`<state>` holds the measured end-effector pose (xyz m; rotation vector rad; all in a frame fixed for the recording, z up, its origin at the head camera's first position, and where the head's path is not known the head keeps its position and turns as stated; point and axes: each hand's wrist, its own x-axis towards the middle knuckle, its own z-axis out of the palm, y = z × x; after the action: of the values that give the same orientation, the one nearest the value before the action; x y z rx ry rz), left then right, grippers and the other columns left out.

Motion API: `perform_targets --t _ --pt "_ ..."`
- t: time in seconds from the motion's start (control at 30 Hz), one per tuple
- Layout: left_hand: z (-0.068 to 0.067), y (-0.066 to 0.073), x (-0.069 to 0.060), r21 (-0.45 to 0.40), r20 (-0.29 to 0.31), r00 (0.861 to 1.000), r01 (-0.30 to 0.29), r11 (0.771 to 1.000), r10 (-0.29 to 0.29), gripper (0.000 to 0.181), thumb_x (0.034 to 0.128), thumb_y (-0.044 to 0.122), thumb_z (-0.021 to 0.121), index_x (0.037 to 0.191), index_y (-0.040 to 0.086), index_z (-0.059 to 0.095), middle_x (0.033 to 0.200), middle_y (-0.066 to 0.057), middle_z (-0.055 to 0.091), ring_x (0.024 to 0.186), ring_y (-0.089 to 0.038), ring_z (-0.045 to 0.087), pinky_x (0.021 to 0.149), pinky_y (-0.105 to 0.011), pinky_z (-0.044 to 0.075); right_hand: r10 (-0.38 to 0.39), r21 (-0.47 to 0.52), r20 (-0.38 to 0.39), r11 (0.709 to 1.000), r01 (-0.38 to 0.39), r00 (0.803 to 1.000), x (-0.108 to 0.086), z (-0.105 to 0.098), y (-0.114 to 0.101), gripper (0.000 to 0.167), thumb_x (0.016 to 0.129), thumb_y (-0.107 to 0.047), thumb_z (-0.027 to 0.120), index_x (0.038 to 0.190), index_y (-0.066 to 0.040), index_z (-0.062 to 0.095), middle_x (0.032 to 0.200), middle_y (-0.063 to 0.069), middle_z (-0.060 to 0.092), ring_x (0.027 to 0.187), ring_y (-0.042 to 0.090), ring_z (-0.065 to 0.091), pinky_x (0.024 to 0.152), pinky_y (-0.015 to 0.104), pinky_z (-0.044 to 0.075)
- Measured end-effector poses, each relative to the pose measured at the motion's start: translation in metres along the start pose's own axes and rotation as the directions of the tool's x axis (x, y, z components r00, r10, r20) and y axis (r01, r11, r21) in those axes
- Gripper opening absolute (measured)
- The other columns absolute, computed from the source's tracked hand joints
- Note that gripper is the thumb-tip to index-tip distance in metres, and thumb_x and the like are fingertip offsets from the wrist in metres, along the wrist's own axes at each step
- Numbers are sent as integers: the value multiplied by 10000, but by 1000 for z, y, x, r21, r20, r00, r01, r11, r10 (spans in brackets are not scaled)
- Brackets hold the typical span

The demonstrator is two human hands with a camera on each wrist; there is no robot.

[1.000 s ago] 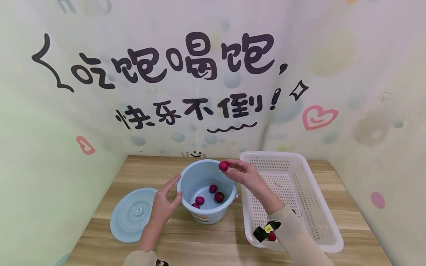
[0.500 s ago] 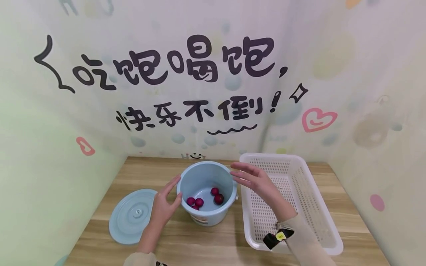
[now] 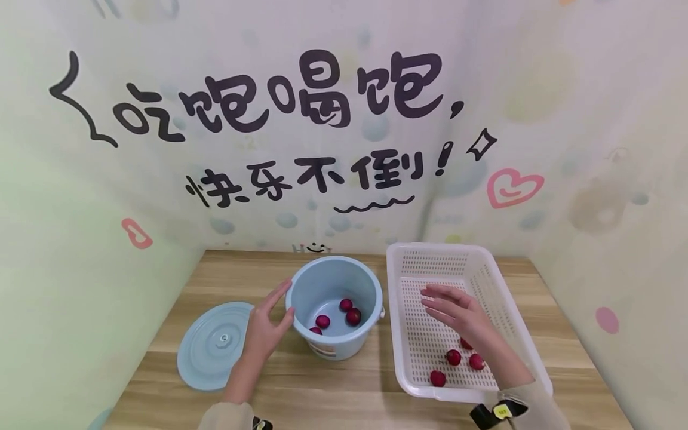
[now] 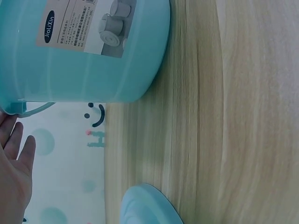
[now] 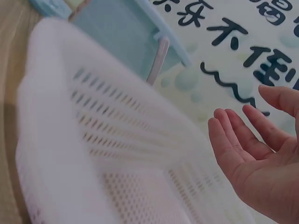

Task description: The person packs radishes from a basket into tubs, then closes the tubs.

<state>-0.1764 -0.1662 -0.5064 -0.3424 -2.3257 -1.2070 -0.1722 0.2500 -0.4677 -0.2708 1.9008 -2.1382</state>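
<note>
A light blue bucket stands upright on the table with several small, round, dark-red radish-like balls inside. My left hand touches the left side of its rim, fingers extended; the left wrist view shows the fingertips beside the handle joint. To the right is a white perforated basket. Over it hovers my right hand, fingers spread loosely and holding nothing. More red balls lie in the basket's near end, one partly hidden by my right forearm. In the right wrist view the palm faces the basket.
A round blue lid lies flat on the wooden table, left of the bucket and partly behind my left hand. A wall with black lettering rises behind the table.
One second ago my right hand pinched a red ball at the bucket's right rim. It let go of the ball there, then moved right over the basket. My left hand stays at the rim.
</note>
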Motion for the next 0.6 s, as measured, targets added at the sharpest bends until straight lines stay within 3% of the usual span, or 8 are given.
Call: perform_targets --t 0.2,0.4,0.5,0.6 --pt "1 0 1 -4 -11 1000 -15 1000 15 530 816 46 736 1335 83 635 1363 -89 648 1272 -301 605 1075 -32 308 43 -14 -27 999 -43 999 -17 -18 16 384 1039 -127 502 1397 12 487 1221 -102 688 1157 75 666 1007 242 546" --pt "2 0 0 -13 0 1000 -9 1000 9 528 819 42 734 1336 82 633 1369 -85 645 1281 -294 598 1073 -19 300 88 32 56 995 -90 995 -33 -30 35 402 1042 -100 482 1416 44 449 1228 -110 683 1179 65 653 1023 236 531" --pt "2 0 -1 -6 2 1000 -5 1000 5 530 823 47 733 1341 88 631 1371 -78 643 1284 -287 596 1071 -22 298 152 -5 83 988 -152 985 -37 -35 43 421 1034 -108 505 1419 51 452 1257 -79 676 1173 57 652 1023 257 539" --pt "1 0 0 -5 -4 1000 -13 1000 13 534 819 34 740 1339 83 631 1369 -85 644 1281 -289 599 1071 -24 302 244 -78 118 969 -236 963 -37 -38 48 455 1018 -137 548 1405 84 456 1320 30 655 1163 89 653 1019 325 558"
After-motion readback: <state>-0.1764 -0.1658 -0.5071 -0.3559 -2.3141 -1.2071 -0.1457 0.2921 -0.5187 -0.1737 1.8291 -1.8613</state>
